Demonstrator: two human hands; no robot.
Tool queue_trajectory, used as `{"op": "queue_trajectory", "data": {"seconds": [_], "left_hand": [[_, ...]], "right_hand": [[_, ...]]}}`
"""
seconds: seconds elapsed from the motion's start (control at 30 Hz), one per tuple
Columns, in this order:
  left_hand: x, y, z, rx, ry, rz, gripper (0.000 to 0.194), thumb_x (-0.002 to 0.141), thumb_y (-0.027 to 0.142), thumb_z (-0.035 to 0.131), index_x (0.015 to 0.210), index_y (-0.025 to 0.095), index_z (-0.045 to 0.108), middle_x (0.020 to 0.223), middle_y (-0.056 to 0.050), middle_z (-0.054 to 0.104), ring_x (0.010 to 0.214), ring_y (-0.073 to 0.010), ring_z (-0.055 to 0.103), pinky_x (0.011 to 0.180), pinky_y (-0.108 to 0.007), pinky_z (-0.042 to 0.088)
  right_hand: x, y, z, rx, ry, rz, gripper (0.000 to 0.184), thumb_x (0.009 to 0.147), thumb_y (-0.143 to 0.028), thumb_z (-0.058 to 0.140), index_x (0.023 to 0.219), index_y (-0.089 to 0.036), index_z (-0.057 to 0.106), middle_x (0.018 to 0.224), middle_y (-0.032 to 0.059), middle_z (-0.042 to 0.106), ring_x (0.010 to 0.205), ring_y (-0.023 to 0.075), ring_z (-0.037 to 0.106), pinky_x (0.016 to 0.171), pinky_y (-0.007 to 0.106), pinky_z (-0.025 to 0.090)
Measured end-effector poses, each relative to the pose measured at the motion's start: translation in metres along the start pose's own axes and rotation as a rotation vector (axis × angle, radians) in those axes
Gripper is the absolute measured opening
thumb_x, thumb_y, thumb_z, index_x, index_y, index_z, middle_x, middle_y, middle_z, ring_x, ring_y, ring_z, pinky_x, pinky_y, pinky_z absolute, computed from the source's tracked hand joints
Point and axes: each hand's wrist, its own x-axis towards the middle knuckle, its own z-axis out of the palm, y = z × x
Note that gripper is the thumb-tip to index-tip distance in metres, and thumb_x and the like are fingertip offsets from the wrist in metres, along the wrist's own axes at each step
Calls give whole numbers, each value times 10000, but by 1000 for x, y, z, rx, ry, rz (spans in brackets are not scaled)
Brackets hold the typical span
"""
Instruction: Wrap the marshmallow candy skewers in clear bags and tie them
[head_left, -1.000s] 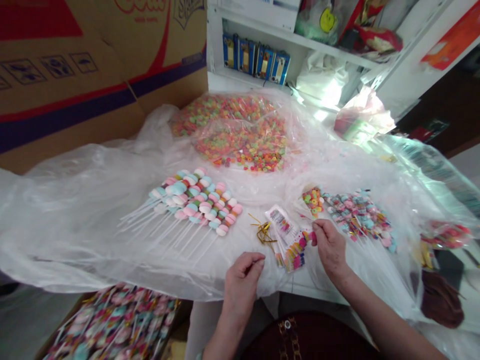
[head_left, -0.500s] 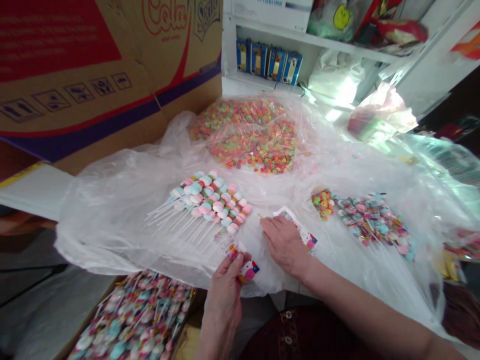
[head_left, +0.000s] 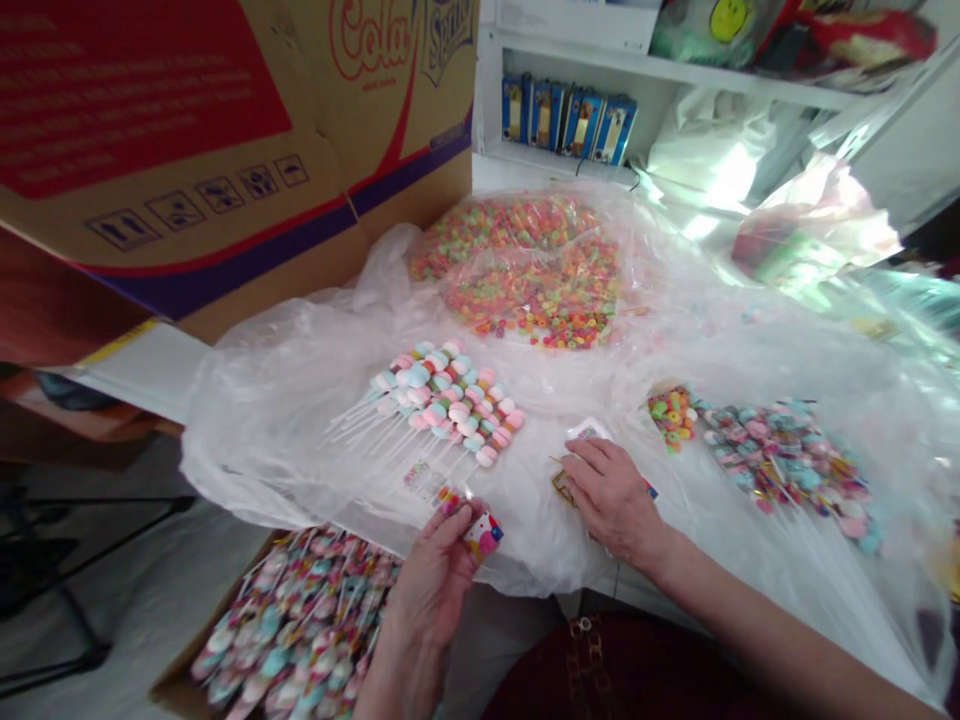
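Note:
My left hand [head_left: 435, 570] pinches a small clear plastic bag [head_left: 484, 535] printed with bright colours, near the table's front edge. My right hand [head_left: 611, 500] lies low over the sheeting, fingers together and bent down, with a thin gold twist tie [head_left: 556, 460] poking out at the fingertips. More gold ties [head_left: 562, 488] lie beside its fingers, and a flat printed packet [head_left: 589, 429] is partly covered by it. Left of the hands, marshmallow skewers [head_left: 450, 400] on white sticks lie in a row. Another clear printed bag [head_left: 424, 482] rests below their sticks.
A big clear bag of coloured cereal rings [head_left: 525, 265] lies at the back. Wrapped skewers [head_left: 787, 455] and loose rings [head_left: 673, 415] are at right. A box of wrapped skewers [head_left: 300, 620] stands below at left; a large carton [head_left: 247, 130] blocks the back left.
The view has turned a little left. My right hand has shifted back toward me, uncovering gold ties beside its fingers. The left hand still holds the printed bag.

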Motion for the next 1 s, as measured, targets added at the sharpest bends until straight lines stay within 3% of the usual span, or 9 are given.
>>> {"op": "queue_trajectory", "data": {"seconds": [0.07,0.13,0.2,0.27,0.37,0.5,0.67,0.87,1.0], "left_hand": [[-2,6,-5,-9,-6,28,136,822,15,538,834,109,636,756,-64,696,596,-159,664,525,-280,584],[-5,11,-10,-25,-22,60,137,835,29,531,836,122,632,762,-48,690,612,-168,672,550,-307,598],[-9,15,-17,-46,-50,98,140,842,36,528,829,132,628,755,-26,676,620,-165,673,574,-324,607],[-14,19,-24,-48,-61,137,140,837,34,534,832,134,631,763,-18,673,617,-159,672,571,-318,607],[-18,23,-32,-27,-15,166,125,824,32,553,813,121,640,789,-43,690,629,-168,676,553,-304,599],[-20,27,-38,-8,-6,158,93,794,40,594,753,93,658,760,-93,708,615,-173,668,556,-286,584],[-20,29,-33,-58,1,215,64,666,60,710,700,100,674,664,-60,693,570,-143,633,536,-234,544],[-19,7,6,10,50,309,251,507,211,838,634,125,640,576,4,638,514,-101,557,514,-213,468],[-19,-16,51,87,13,470,279,496,254,841,652,143,638,568,54,585,502,-63,486,466,-182,355]], "right_hand": [[13,-17,8,254,-41,169,187,876,-144,493,944,-170,665,1016,110,680,958,230,586,873,393,436],[27,-39,23,633,-180,477,168,826,-143,534,941,-177,651,838,59,691,721,172,606,687,314,471],[41,-58,40,1126,-376,850,147,813,-162,545,943,-164,613,709,17,668,487,113,528,479,237,399],[54,-72,56,1552,-487,1184,57,834,-151,520,843,-140,575,645,5,636,390,67,447,389,187,312],[73,-79,69,1803,-490,1435,138,876,-122,474,745,-140,512,556,-37,544,355,25,363,369,134,257],[80,-78,68,1787,-465,1452,220,911,-153,450,691,-153,467,490,-75,421,347,27,309,375,132,224],[49,-73,46,1609,-294,1405,148,823,-118,511,682,-164,503,482,-51,471,408,70,405,429,179,265],[15,-62,-11,1191,-79,792,113,676,-225,625,599,-160,576,576,-29,538,602,108,442,604,240,315],[21,-65,-26,1337,-71,668,93,662,-252,631,680,-162,629,711,-18,579,722,125,479,691,250,343]]}}
